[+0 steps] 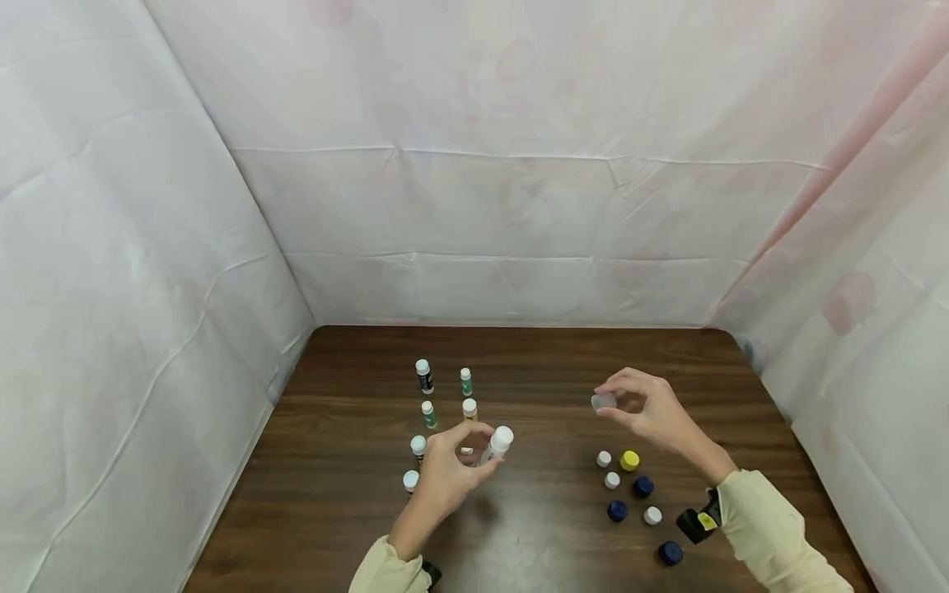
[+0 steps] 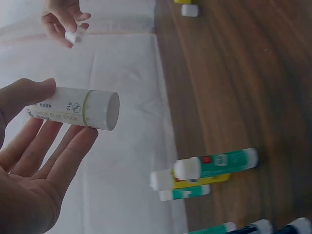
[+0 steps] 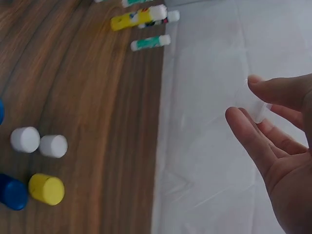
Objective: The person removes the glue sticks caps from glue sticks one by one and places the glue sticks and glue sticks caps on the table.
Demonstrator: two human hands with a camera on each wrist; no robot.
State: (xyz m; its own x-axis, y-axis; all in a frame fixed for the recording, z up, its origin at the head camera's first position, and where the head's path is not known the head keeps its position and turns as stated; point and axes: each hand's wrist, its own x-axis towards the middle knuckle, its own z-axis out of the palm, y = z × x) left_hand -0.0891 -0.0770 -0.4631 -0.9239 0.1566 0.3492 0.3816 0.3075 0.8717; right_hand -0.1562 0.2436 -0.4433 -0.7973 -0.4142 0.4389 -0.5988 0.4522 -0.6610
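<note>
My left hand (image 1: 448, 471) grips a white glue stick (image 1: 498, 443) between thumb and fingers, held up over the table and tilted. In the left wrist view the glue stick (image 2: 73, 107) shows printed lettering and a thin green band near its plain white end. Well off to the right, my right hand (image 1: 654, 410) pinches a small translucent cap (image 1: 604, 401) in the air. Seen from the right wrist, that cap (image 3: 252, 105) sits between thumb and fingertips, partly covered by them. The two hands are far apart.
Several glue sticks stand on the left of the brown table (image 1: 356, 445), among them a dark one (image 1: 425, 377) and a green one (image 1: 465, 382). At the right lie loose caps: yellow (image 1: 629, 460), dark blue (image 1: 642, 487) and white (image 1: 652, 515). White cloth (image 1: 489, 206) hangs behind and at the sides.
</note>
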